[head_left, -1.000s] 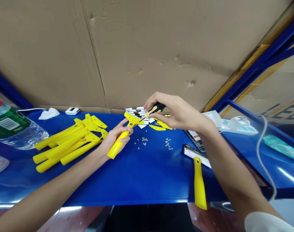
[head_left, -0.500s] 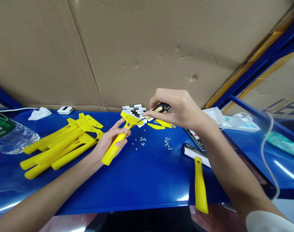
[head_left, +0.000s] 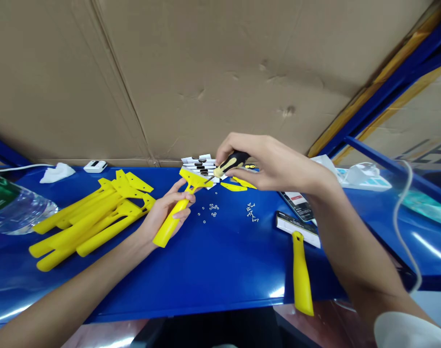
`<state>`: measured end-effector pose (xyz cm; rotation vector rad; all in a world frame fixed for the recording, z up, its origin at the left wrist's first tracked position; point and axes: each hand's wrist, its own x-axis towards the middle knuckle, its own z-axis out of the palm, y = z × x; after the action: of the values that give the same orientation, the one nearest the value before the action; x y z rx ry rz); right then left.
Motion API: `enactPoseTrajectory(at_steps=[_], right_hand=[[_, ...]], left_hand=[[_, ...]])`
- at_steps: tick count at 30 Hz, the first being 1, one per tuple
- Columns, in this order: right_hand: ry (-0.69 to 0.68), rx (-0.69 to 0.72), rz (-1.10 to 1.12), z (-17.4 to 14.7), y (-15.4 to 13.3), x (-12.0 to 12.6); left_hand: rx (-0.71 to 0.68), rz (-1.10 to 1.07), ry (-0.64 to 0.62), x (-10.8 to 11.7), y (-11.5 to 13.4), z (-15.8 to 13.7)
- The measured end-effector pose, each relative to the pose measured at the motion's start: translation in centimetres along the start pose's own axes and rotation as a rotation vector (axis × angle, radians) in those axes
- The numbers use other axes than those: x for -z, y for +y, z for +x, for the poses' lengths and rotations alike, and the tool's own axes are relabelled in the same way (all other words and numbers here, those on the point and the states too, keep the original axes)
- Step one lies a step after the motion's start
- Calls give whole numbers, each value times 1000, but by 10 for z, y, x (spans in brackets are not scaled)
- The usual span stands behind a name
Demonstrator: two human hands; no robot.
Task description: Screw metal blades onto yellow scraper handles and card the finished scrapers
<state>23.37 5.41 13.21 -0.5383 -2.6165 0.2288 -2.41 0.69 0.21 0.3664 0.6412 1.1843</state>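
My left hand is closed around a yellow scraper handle, its wide head pointing up and away from me. In my right hand is a screwdriver with a black and cream grip; its shaft slants down to the right side of the scraper head, where the tip seems to touch. Just beyond the scraper head lie white-wrapped blades, partly hidden. Yellow flat plates rest below my right hand. Small nuts and screws are scattered on the blue table.
More yellow scraper handles are piled at left beside a plastic bottle. At right are a scraper overhanging the front edge, a phone and a white cable. Cardboard rises behind the table.
My right hand and the screwdriver have turned, showing more of the grip and raising the wrist side slightly. The left hand keeps its hold on the scraper handle. The view has shifted slightly.
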Motion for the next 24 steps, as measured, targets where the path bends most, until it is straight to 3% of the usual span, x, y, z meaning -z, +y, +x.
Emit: enactPoseTrajectory(at_steps=[6,12,17,24], right_hand=[[54,-4,-84,0,-2,-2],[10,-14,-16,0,-2,-3],[102,33,-63,1,0,-6],[60,24,-17,0,-3,-2]], left_hand=[[-25,-3,-18,-2,4,-1],[-18,-5,-33,3,3,1],[-25,-14,-33,-3,2,-2],[-12,-16,-39,-3,1,-3]])
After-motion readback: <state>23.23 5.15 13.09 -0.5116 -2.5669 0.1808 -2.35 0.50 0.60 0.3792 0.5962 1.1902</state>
